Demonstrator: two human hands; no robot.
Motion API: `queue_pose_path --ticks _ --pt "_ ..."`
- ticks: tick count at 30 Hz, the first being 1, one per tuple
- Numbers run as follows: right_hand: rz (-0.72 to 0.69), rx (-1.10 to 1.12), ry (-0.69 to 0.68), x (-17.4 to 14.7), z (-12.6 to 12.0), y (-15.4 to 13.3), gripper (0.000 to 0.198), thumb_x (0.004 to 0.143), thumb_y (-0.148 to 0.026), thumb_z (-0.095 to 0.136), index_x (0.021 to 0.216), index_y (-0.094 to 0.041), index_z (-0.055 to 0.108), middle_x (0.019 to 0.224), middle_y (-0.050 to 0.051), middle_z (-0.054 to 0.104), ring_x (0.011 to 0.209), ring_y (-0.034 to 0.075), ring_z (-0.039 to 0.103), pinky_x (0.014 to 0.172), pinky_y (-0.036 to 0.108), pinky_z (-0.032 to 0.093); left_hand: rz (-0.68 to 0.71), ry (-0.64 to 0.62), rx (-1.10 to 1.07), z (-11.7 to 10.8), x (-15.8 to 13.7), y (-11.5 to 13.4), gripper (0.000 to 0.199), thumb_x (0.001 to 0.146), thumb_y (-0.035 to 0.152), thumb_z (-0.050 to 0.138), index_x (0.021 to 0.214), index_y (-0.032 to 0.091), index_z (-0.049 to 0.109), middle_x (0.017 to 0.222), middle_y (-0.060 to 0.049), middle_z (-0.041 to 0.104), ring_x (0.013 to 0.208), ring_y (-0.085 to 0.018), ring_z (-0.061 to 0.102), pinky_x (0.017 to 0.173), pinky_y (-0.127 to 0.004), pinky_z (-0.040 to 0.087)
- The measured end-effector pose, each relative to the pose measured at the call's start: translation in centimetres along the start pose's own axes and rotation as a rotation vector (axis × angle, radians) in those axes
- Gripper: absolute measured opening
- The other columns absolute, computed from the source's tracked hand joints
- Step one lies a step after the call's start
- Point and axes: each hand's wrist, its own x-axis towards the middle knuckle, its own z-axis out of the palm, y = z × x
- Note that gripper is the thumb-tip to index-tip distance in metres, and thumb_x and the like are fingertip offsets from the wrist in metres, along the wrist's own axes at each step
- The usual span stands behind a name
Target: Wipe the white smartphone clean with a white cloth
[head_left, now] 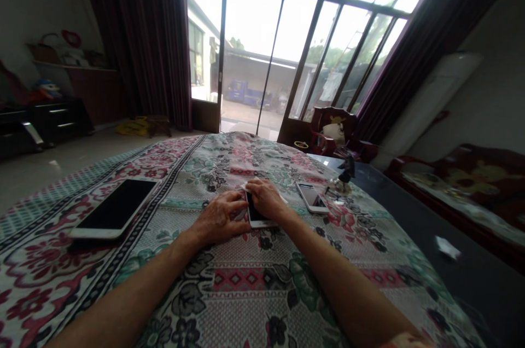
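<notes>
In the head view, a white smartphone (256,215) with a dark screen lies on the patterned tablecloth, partly covered by my hands. My left hand (221,215) grips its left edge, with the fingertips and thumb against the side. Over the upper part of the screen, my right hand (266,198) is closed and pressed down on a white tissue or cloth, mostly hidden under the fingers. A second white phone (312,198) rests to the right of my right hand. Farther left lies a larger white-framed tablet-like device (117,208), its black screen facing up.
The floral tablecloth (246,304) covers the table. Beyond my right hand stands a small dark figurine (346,170) on a clear base. A crumpled white piece (448,248) lies on a dark surface at right. Wooden seats (471,184) and glass doors (254,52) are farther off.
</notes>
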Motion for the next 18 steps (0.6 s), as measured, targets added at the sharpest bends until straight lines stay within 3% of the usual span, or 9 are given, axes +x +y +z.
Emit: queue_pose_path --ticks 4,12,15,18 --pt "-0.020 0.017 0.005 0.1 0.1 0.6 0.036 0.087 -0.006 0.045 0.109 -0.021 0.069 0.122 0.006 0.067 0.113 0.019 0.058 0.102 0.031 0.037 0.007 -0.014 0.007 0.2 -0.1 0.0 0.047 0.075 0.046 0.073 0.118 0.029 0.068 0.134 -0.007 0.059 0.124 -0.029 0.053 0.108 -0.047 0.039" --pt "0.236 -0.002 0.075 -0.3 -0.1 3.2 0.037 0.084 -0.005 0.043 0.099 -0.023 0.072 0.115 0.006 0.070 0.109 0.020 0.061 0.095 0.029 0.042 -0.069 -0.044 0.002 -0.1 0.1 0.8 0.048 0.072 0.049 0.074 0.114 0.026 0.070 0.131 -0.008 0.062 0.122 -0.032 0.054 0.104 -0.049 0.042" --pt "0.212 -0.033 0.075 -0.3 0.1 2.0 0.034 0.085 -0.007 0.044 0.100 -0.021 0.071 0.119 0.008 0.067 0.113 0.022 0.057 0.097 0.031 0.040 -0.085 -0.024 0.019 0.0 0.2 1.1 0.049 0.072 0.051 0.074 0.112 0.023 0.072 0.128 -0.010 0.063 0.121 -0.033 0.055 0.104 -0.049 0.042" --pt "0.094 -0.021 0.033 0.0 0.2 0.3 0.032 0.086 -0.009 0.046 0.104 -0.021 0.070 0.120 0.009 0.066 0.113 0.022 0.056 0.100 0.031 0.039 -0.058 -0.024 0.027 0.1 0.3 1.2 0.047 0.073 0.052 0.073 0.111 0.024 0.072 0.124 -0.010 0.064 0.117 -0.032 0.056 0.103 -0.048 0.043"
